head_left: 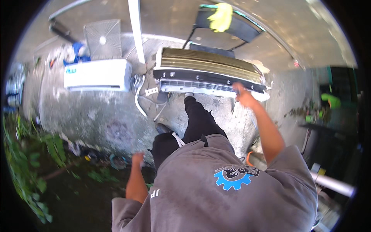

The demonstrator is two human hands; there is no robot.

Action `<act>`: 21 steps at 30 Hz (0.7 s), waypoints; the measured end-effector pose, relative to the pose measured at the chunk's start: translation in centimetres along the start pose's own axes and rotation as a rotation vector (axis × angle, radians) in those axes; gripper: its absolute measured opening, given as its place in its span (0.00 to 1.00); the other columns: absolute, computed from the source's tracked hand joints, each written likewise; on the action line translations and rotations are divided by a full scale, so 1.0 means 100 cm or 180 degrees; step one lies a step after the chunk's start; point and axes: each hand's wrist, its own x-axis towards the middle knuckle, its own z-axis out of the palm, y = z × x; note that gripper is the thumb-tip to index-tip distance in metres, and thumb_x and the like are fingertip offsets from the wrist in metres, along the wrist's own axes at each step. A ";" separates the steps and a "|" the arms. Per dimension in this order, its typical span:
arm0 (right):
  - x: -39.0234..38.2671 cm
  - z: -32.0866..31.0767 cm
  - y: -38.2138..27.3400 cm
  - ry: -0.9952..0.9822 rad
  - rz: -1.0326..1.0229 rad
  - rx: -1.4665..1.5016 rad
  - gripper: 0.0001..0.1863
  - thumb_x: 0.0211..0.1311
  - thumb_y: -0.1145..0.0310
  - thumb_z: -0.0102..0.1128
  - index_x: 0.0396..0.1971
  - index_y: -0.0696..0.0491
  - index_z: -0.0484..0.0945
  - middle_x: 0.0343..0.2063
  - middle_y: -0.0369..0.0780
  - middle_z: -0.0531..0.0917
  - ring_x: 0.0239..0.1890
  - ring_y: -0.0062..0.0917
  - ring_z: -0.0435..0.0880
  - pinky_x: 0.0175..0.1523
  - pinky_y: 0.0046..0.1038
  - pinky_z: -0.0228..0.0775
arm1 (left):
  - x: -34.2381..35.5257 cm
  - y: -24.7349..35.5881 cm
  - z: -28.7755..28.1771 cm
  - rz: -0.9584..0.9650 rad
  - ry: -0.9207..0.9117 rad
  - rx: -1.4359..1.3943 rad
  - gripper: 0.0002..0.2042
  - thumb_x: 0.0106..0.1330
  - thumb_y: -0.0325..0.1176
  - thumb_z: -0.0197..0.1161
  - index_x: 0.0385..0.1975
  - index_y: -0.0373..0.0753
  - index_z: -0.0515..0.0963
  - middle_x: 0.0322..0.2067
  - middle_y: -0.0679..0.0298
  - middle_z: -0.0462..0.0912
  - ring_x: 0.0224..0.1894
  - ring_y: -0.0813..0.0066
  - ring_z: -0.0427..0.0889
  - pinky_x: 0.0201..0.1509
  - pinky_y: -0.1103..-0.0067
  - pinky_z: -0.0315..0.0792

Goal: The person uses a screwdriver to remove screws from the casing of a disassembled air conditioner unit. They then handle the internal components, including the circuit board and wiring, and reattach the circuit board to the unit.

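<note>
An opened wall air-conditioner unit (208, 63) lies in front of me, with its brown-gold finned coil bare above a black strip and a white louvred lower edge. My right hand (245, 98) is over the right end of that lower edge, fingers curled in. Something dark shows at those fingers, too small and blurred to name. Whether the hand touches the unit I cannot tell. Low beside my left leg hangs my left hand (138, 159), away from the unit, its fingers smeared by motion.
A white air-conditioner cover (98, 75) lies left of the unit, with cables and a white outlet block (152, 91) between them. Behind stand a fan grille (102, 38), a white post (136, 29) and a dark chair (228, 25) draped with a yellow cloth (221, 17). Plants (29, 166) edge the left.
</note>
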 end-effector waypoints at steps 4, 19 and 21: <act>-0.169 0.126 0.129 -0.1013 0.1289 -0.0763 0.37 0.64 0.74 0.58 0.74 0.38 0.65 0.56 0.52 0.86 0.55 0.52 0.87 0.58 0.45 0.80 | -0.092 -0.018 0.046 -0.0722 -0.1467 -0.1378 0.20 0.74 0.50 0.54 0.51 0.46 0.86 0.45 0.49 0.89 0.43 0.51 0.89 0.46 0.57 0.80; -0.192 0.094 0.170 0.0695 0.0206 0.0745 0.26 0.61 0.76 0.58 0.60 0.43 0.74 0.37 0.47 0.84 0.39 0.32 0.86 0.47 0.36 0.78 | 0.030 0.187 -0.241 0.0116 0.1605 -0.2979 0.16 0.72 0.42 0.68 0.48 0.36 0.87 0.32 0.66 0.87 0.31 0.79 0.80 0.40 0.77 0.75; -0.200 0.066 0.168 0.0745 -0.0017 0.1059 0.22 0.61 0.75 0.60 0.56 0.44 0.75 0.35 0.44 0.83 0.37 0.31 0.84 0.46 0.34 0.77 | 0.027 0.239 -0.261 0.0424 0.1740 -0.2992 0.18 0.72 0.42 0.69 0.51 0.34 0.86 0.34 0.66 0.88 0.32 0.79 0.80 0.41 0.77 0.76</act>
